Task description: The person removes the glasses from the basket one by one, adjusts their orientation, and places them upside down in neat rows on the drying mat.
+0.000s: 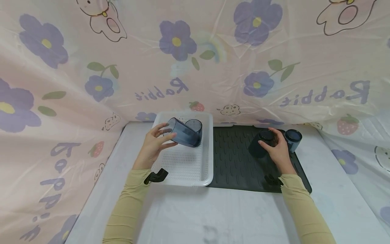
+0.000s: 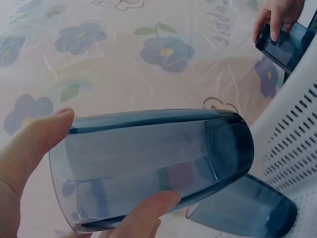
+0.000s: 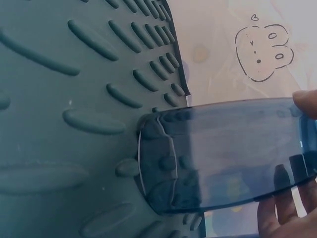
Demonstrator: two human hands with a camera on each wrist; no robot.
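Observation:
My left hand (image 1: 152,145) holds a clear blue drinking glass (image 1: 182,135) by its open end, thumb and fingers around the rim. It leans on its side over the white perforated basket (image 1: 210,159), base toward the right. A second blue glass (image 1: 197,126) is in the basket, partly hidden behind the held one. On the right, my right hand (image 1: 279,151) grips another blue glass (image 1: 256,147) near its base, mouth down at the dark ridged mat (image 1: 231,162). Whether its rim touches the mat (image 3: 44,144) I cannot tell.
One more blue glass (image 1: 293,137) stands base up at the mat's right edge, just beyond my right hand. Basket and mat lie side by side on a white table (image 1: 189,213). A patterned plastic sheet (image 1: 213,74) rises behind and at the sides.

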